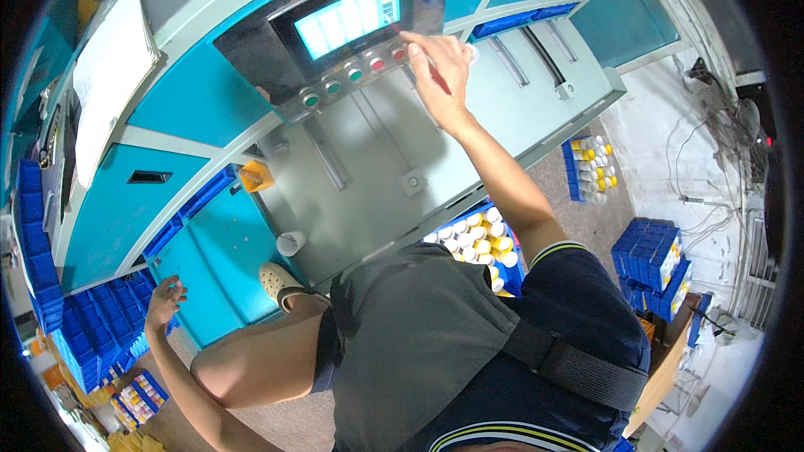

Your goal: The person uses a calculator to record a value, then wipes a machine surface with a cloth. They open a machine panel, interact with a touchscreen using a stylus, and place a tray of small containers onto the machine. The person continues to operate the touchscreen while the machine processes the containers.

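My right hand [441, 75] reaches up to the machine's control panel, its forefinger stretched toward the lower right corner of the lit screen [347, 20]. The thumb stands apart, close to a red push button [399, 54], and no object shows in this hand. I cannot tell whether the fingertip touches the panel. Below the screen runs a row of red and green buttons [333, 86]. Out to the left, my left hand [165, 305] hangs with loosely bent, parted fingers and nothing in it, above the turquoise tray-like surface [222, 264].
A grey metal table [368, 167] with slotted rails lies under the panel. A white cup [291, 243] stands at its left end by an orange piece [255, 176]. Blue crates with white and yellow bottles [477, 238] sit near me; stacked blue bins [96, 326] stand left, more crates [649, 251] right.
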`<action>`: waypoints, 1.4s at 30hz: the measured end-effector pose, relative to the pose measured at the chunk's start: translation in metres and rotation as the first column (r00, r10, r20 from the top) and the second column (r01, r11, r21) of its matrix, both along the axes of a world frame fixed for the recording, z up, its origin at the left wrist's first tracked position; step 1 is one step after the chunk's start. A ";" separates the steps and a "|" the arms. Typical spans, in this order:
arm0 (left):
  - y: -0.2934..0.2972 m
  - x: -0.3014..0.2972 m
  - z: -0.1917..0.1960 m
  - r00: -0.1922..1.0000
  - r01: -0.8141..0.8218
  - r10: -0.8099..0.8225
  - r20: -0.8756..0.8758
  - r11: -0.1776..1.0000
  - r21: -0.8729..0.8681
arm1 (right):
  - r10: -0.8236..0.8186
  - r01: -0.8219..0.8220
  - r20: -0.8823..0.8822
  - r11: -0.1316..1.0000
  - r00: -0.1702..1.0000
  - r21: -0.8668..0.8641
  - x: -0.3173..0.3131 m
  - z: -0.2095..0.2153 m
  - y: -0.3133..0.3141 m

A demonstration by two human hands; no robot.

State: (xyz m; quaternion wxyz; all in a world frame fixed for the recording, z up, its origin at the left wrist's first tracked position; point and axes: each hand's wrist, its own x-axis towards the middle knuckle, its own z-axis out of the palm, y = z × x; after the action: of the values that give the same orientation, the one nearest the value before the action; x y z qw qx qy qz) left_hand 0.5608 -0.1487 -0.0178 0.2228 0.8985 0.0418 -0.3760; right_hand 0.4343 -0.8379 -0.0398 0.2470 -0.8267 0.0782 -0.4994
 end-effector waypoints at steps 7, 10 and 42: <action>-0.006 0.000 0.004 1.000 -0.019 0.019 -0.002 1.000 0.003 | -0.006 0.005 -0.055 1.000 0.998 -0.016 0.001 0.002 -0.018; -0.004 0.001 0.003 1.000 -0.020 0.020 0.001 1.000 0.001 | 0.000 0.000 -0.048 1.000 0.999 -0.004 0.003 0.004 -0.017; 0.014 0.006 -0.009 0.998 -0.054 0.055 0.011 0.994 -0.092 | 0.261 -0.258 -0.091 0.965 0.961 0.037 -0.001 -0.003 0.020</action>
State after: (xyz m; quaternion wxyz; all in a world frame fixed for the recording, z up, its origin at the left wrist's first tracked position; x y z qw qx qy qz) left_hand 0.5670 -0.1349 -0.0272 0.2740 0.8884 0.0476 -0.3653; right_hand 0.4334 -0.8183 -0.0428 0.3165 -0.8495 -0.0131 -0.4220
